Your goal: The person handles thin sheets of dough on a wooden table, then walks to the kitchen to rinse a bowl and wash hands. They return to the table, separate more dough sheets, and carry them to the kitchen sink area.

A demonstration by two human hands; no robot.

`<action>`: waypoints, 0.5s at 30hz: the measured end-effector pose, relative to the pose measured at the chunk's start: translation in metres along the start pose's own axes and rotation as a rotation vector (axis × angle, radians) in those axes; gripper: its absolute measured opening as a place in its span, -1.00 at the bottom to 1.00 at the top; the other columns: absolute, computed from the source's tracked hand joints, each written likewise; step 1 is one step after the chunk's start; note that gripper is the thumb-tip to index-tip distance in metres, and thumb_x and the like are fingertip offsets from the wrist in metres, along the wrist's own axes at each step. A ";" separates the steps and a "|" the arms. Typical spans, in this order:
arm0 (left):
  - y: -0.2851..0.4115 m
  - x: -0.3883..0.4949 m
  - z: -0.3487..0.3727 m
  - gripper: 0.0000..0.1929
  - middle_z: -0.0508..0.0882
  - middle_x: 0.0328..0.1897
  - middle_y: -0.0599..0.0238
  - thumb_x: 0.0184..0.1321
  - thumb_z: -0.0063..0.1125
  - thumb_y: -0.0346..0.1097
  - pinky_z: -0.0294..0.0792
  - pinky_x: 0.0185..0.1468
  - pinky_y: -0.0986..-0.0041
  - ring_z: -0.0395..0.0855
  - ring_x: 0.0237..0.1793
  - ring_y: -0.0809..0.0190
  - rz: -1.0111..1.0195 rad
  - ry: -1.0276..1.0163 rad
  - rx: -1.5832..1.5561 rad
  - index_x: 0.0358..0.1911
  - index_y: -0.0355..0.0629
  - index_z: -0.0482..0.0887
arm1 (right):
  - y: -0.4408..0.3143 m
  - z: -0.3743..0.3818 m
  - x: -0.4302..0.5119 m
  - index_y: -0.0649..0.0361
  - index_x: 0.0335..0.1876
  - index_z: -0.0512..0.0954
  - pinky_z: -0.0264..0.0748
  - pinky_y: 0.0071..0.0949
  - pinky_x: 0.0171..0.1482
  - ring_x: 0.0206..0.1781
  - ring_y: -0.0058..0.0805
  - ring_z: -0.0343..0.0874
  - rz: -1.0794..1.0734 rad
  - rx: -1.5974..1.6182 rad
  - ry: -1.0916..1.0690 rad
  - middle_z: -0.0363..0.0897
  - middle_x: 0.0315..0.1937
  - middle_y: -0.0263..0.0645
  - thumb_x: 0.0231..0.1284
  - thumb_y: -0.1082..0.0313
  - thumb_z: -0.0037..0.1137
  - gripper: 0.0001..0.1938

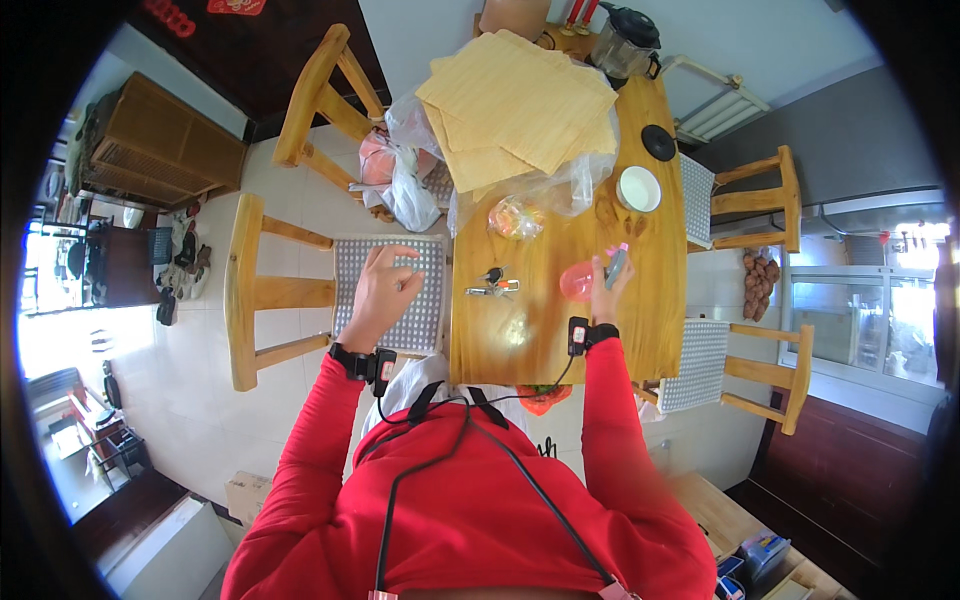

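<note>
My right hand (pixel 604 300) grips what looks like a spray bottle by its grey and pink head, above the right part of the wooden table (pixel 517 352). The bottle's translucent pink body (pixel 576 282) points left. Over the checked seat pad of a chair, left of the table, my left hand (pixel 381 291) is raised with its fingers curled. A gap shows between its thumb and index finger, and nothing is in it. Between the hands, a bunch of keys (pixel 493 286) lies on the table. Just beyond the keys sits a clear-wrapped packet with orange and yellow contents (pixel 516 217).
Square yellowish sheets (pixel 517 105) lie stacked on clear plastic at the table's far end. A white bowl (pixel 639 189), a black round lid (pixel 658 142) and a blender (pixel 626 41) stand along the right. Wooden chairs (pixel 292 292) flank the table; plastic bags (pixel 405 184) rest on one.
</note>
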State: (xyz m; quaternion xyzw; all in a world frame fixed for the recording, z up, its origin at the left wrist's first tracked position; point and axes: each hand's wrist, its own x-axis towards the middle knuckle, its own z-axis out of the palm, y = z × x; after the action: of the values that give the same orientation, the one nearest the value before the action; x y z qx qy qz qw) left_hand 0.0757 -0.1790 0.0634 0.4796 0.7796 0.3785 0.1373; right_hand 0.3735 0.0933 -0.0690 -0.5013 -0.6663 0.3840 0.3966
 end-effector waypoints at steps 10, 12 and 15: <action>-0.019 -0.029 -0.006 -0.81 0.50 0.08 0.07 0.09 0.28 -0.43 0.38 0.11 0.26 0.52 0.04 -0.01 0.031 -0.046 -0.049 -0.50 -0.25 0.49 | 0.051 0.018 -0.055 0.22 0.48 0.07 0.21 -0.17 0.38 0.37 -0.07 0.16 0.026 -0.164 0.109 0.11 0.28 -0.01 -0.03 0.26 0.46 -0.04; -0.024 -0.032 -0.006 -0.83 0.49 0.09 0.07 0.10 0.28 -0.42 0.36 0.14 0.24 0.50 0.08 -0.01 0.052 -0.063 -0.006 -0.45 -0.23 0.50 | 0.053 0.004 -0.073 0.21 0.49 0.05 0.18 -0.17 0.41 0.41 -0.04 0.12 0.051 -0.259 0.082 0.08 0.32 0.02 -0.03 0.28 0.44 -0.04; -0.030 -0.036 -0.006 -0.86 0.48 0.11 0.07 0.15 0.27 -0.38 0.33 0.19 0.22 0.46 0.13 -0.01 0.056 -0.105 -0.004 -0.35 -0.21 0.54 | 0.065 -0.021 -0.109 0.20 0.49 0.06 0.16 -0.17 0.43 0.44 -0.01 0.09 0.139 -0.374 0.114 0.05 0.36 0.06 0.01 0.33 0.39 -0.08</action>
State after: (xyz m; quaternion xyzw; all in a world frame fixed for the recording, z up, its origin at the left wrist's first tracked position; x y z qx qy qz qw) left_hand 0.0709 -0.2201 0.0402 0.5203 0.7568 0.3579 0.1684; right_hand 0.4366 0.0032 -0.1358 -0.6318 -0.6664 0.2510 0.3062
